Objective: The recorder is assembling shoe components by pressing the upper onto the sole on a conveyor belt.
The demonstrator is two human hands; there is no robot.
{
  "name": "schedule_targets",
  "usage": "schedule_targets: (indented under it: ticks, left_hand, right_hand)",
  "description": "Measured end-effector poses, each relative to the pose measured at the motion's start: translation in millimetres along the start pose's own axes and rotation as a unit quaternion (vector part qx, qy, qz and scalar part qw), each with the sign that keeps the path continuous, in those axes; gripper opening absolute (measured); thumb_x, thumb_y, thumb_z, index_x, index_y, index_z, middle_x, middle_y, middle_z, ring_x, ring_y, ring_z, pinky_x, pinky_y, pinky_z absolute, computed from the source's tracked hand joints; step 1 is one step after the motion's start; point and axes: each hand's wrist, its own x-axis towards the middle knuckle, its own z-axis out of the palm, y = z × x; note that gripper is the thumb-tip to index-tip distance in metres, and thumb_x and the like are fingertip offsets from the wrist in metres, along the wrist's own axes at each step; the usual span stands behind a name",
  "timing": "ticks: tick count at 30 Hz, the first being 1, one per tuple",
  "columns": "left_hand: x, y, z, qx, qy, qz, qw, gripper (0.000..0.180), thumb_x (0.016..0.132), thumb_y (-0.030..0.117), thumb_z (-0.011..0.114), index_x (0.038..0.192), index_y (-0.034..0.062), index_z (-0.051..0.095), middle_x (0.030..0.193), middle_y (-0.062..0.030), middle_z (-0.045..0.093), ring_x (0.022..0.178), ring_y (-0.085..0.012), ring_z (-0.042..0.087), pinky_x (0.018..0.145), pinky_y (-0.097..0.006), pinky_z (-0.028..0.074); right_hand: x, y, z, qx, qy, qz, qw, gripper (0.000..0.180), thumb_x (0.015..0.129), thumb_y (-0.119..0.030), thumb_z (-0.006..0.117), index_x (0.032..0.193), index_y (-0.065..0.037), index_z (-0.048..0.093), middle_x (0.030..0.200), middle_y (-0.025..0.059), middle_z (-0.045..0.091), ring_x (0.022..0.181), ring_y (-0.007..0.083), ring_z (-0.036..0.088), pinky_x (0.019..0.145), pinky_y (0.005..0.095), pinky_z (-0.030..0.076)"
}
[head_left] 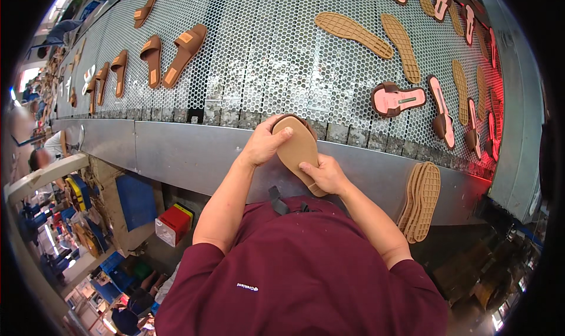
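Note:
Just in front of my body, over the metal ledge, I hold a slide sandal (299,156) with its smooth tan underside toward me. A dark brown edge shows at its top, partly under my fingers. My left hand (266,142) grips the wider upper end, thumb lying on the tan face. Around the narrower lower end is my right hand (327,173), its thumb pressed on the same face. The fingers behind the sandal are mostly hidden. To the right, a stack of tan grid-patterned soles (422,202) lies on the ledge, nearest my right forearm.
Beyond the metal ledge (194,153) runs a perforated conveyor (259,59). Brown slides (185,56) lie on its left part. Loose tan soles (402,49) and pink-lined sandal uppers (399,99) lie on the right, beside a grey metal housing (521,112). A red box (174,223) stands below left.

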Motion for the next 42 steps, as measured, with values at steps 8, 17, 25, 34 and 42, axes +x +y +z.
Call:
schedule_targets:
  ticks: [8, 17, 25, 34, 42]
  left_hand:
    - [-3, 8, 14, 0.017, -0.005, -0.031, 0.999, 0.042, 0.099, 0.024, 0.063, 0.132, -0.0002, 0.052, 0.121, -0.0078, 0.063, 0.11, -0.0141, 0.059, 0.096, -0.032, 0.048]
    - [-8, 4, 20, 0.022, -0.014, -0.022, 0.999, 0.04, 0.102, 0.029, 0.057, 0.131, 0.0003, 0.055, 0.12, -0.0083, 0.065, 0.11, -0.0145, 0.06, 0.095, -0.032, 0.049]
    - [-16, 33, 31, 0.245, 0.016, 0.011, 0.969, 0.036, 0.094, 0.019, 0.068, 0.123, -0.0006, 0.062, 0.117, -0.0095, 0.066, 0.105, -0.0153, 0.063, 0.091, -0.032, 0.052]
    - [-23, 41, 52, 0.228, 0.051, -0.022, 0.972, 0.027, 0.086, 0.013, 0.073, 0.108, -0.002, 0.069, 0.098, -0.0077, 0.072, 0.089, -0.014, 0.067, 0.079, -0.03, 0.055]
    - [-36, -7, 42, 0.121, 0.122, 0.01, 0.985, 0.027, 0.09, 0.014, 0.072, 0.11, -0.0028, 0.066, 0.1, -0.0077, 0.071, 0.089, -0.0124, 0.065, 0.08, -0.029, 0.054]
  right_hand:
    - [-3, -3, -6, -0.012, 0.0, 0.002, 1.0, 0.035, 0.096, -0.028, 0.066, 0.117, 0.0, 0.068, 0.101, 0.0068, 0.073, 0.09, 0.0118, 0.066, 0.08, 0.0301, 0.053]
    - [-7, -7, -10, -0.022, -0.009, 0.036, 0.999, 0.034, 0.097, -0.028, 0.065, 0.114, 0.0, 0.07, 0.099, 0.0076, 0.073, 0.088, 0.0124, 0.066, 0.078, 0.0304, 0.053]
    - [-16, -16, -18, -0.051, -0.023, 0.018, 0.998, 0.033, 0.096, -0.028, 0.066, 0.113, 0.0, 0.07, 0.096, 0.0087, 0.074, 0.086, 0.0136, 0.067, 0.078, 0.0315, 0.053]
    - [-25, -14, -29, -0.069, -0.043, 0.046, 0.996, 0.036, 0.093, -0.033, 0.069, 0.108, 0.001, 0.07, 0.092, 0.0123, 0.074, 0.084, 0.0173, 0.069, 0.077, 0.033, 0.054]
    - [-43, -38, -101, -0.31, -0.091, 0.039, 0.946, 0.043, 0.077, -0.037, 0.078, 0.099, -0.001, 0.07, 0.09, 0.016, 0.072, 0.084, 0.0252, 0.069, 0.077, 0.0354, 0.053]
